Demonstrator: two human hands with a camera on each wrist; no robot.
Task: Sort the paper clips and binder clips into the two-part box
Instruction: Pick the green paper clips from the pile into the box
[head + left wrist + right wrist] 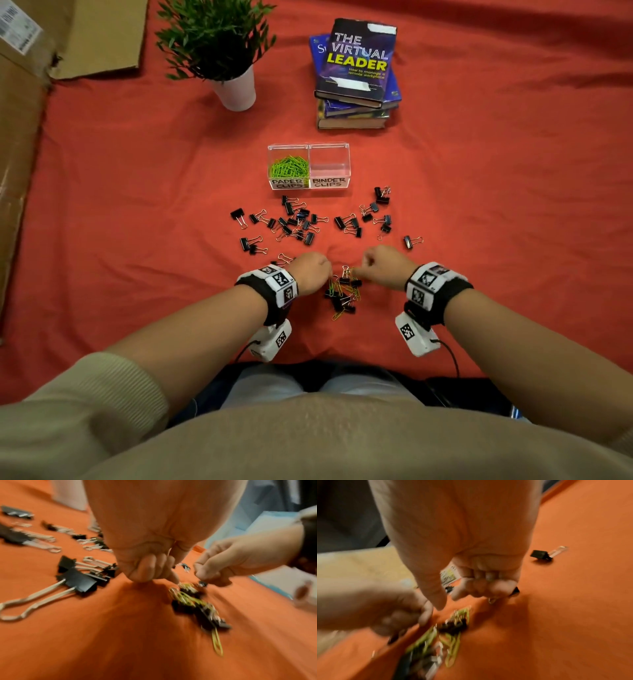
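Note:
A clear two-part box (308,148) stands mid-cloth; its left part, labelled PAPER CLIPS, holds green paper clips (289,166), and its right part, labelled BINDER CLIPS, looks empty. Black binder clips (298,222) lie scattered in front of it. Close to me is a small mixed pile (342,294) (197,605) (447,632) of green paper clips and binder clips. My left hand (313,272) (154,568) is curled, fingertips pinching green clips at the pile's top. My right hand (378,263) (486,582) is a fist with a black binder clip (515,590) and a wire loop poking out.
A potted plant (219,51) and a stack of books (356,72) stand behind the box. Cardboard (20,137) lines the left side. A lone binder clip (411,241) (541,555) lies right of my right hand. The red cloth (513,205) covers the surface.

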